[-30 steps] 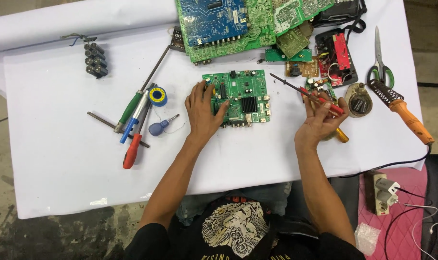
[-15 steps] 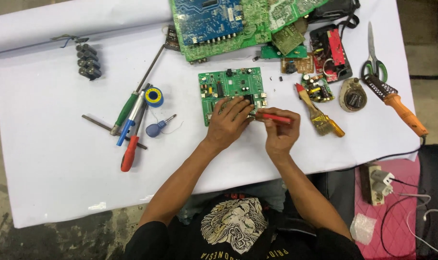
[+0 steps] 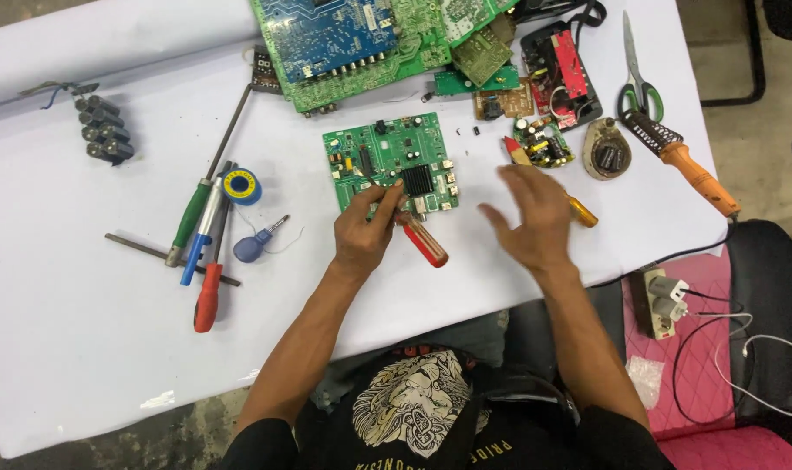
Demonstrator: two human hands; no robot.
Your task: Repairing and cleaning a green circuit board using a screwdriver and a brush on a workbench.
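A small green circuit board (image 3: 387, 157) with a black heat sink lies on the white table cover (image 3: 82, 331). My left hand (image 3: 367, 228) grips a red-handled screwdriver (image 3: 422, 241), whose tip rests on the board's near left part. My right hand (image 3: 531, 218) hovers open, fingers spread, to the right of the board and holds nothing. Just behind it lies a yellow-handled tool (image 3: 580, 211) with a red tip.
Large green and blue boards (image 3: 343, 43) are piled at the back. Several screwdrivers (image 3: 206, 235), a solder roll (image 3: 241, 186) and a battery pack (image 3: 104, 139) lie left. Scissors (image 3: 638, 83), a soldering iron (image 3: 687, 165) and small boards (image 3: 544, 144) sit right. A power strip (image 3: 661, 300) rests on a pink chair.
The red-handled screwdriver has passed from my right hand to my left. My right hand has let go and moved right, opening its fingers.
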